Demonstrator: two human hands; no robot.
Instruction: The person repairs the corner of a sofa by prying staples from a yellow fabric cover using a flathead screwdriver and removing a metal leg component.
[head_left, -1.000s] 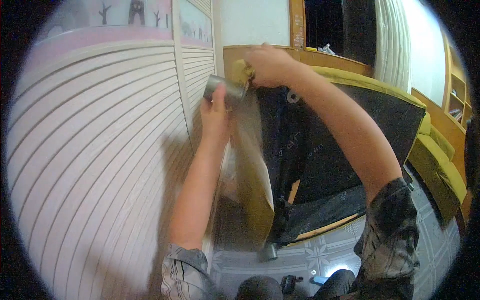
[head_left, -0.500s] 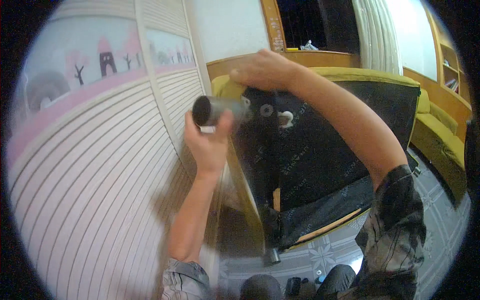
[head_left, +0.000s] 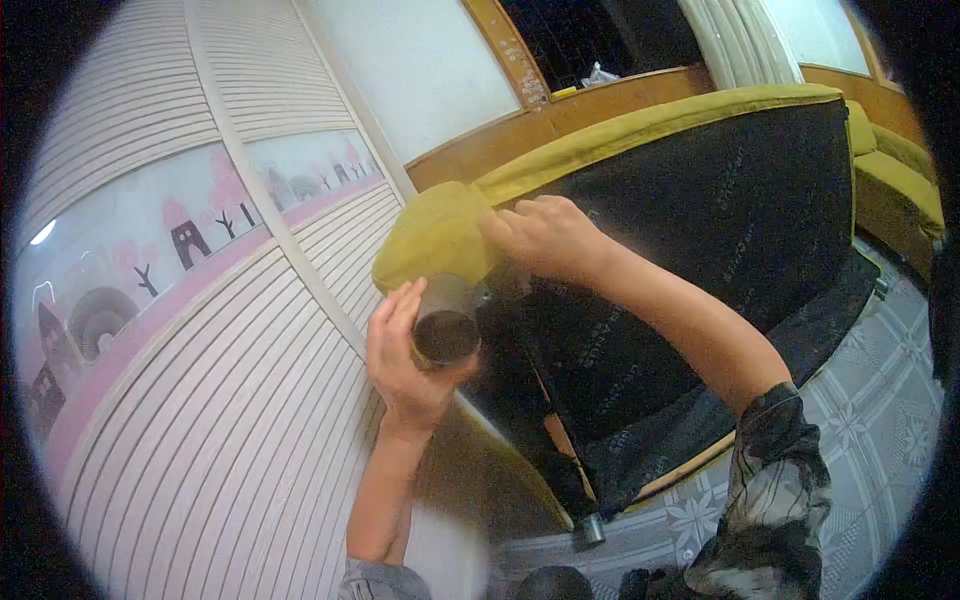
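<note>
At the sofa's upturned corner, my left hand [head_left: 405, 365] grips a dark cylindrical tool [head_left: 445, 325] against the black underside lining [head_left: 700, 230] while my right hand [head_left: 545, 235] pinches the olive upholstery [head_left: 435, 235], which could slip loose.

Looks like we're in somebody's home, probably a living room or bedroom. We've got a mustard-yellow sofa [head_left: 640, 125] tipped up so its black underside cloth [head_left: 720, 260] faces us, a white slatted wardrobe door [head_left: 210, 420] with a pink band of little houses and trees [head_left: 190, 240], patterned floor tiles [head_left: 880, 400], and curtains [head_left: 730, 35] by a wood-framed window.
</note>
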